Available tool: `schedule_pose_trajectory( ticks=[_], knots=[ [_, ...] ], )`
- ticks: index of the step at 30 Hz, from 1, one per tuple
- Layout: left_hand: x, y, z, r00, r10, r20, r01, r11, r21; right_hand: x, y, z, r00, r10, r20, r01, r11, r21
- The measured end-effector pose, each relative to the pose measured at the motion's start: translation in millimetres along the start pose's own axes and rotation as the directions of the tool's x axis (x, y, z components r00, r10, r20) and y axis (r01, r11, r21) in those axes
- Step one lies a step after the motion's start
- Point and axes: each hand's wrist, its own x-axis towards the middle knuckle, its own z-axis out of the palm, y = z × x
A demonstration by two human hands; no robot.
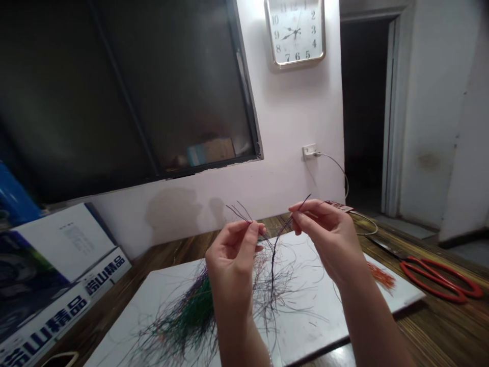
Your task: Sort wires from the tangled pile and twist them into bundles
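Note:
Pinched between the thumb and fingers of my left hand (237,255) are several thin dark wires, their loose ends fanning out above the fingertips. My right hand (324,232) pinches another dark strand of the same bundle, one tip poking up past the thumb. Both groups of strands meet below in a V and run into a twisted dark wire stem (272,265), which hangs upright between my hands. Beneath them, a tangled pile of thin green, purple and dark wires (194,306) covers part of a white board (305,326). My left forearm hides some of the pile.
Red-handled scissors (439,278) lie on the wooden table (443,326) at right. Orange wire pieces (382,275) are on the board's right side. A printed box (64,275) stands at left. A cable (344,173) runs from the wall socket (309,152) beneath a clock (296,33).

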Motion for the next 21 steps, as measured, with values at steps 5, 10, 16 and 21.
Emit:
schedule_pose_trajectory(
  ticks=[5,10,16,21],
  knots=[
    [-0.5,-0.1,1.0,1.0,-0.006,0.005,0.006,1.0,-0.031,0.5,1.1,-1.9,1.0,-0.003,-0.016,0.003,1.0,0.014],
    [-0.7,-0.7,1.0,1.0,0.007,0.03,-0.006,0.999,-0.051,0.7,0.1,-1.5,1.0,-0.003,-0.03,0.003,1.0,0.002],
    [0.7,-1.2,1.3,0.999,-0.005,0.041,0.007,0.999,-0.041,1.1,0.0,-0.5,0.999,0.003,-0.051,-0.002,1.0,0.008],
    [0.2,-2.0,1.2,0.999,-0.011,0.038,0.012,0.999,-0.031,0.0,-0.8,-0.2,0.998,-0.001,-0.066,0.001,1.0,-0.002]
  ],
)
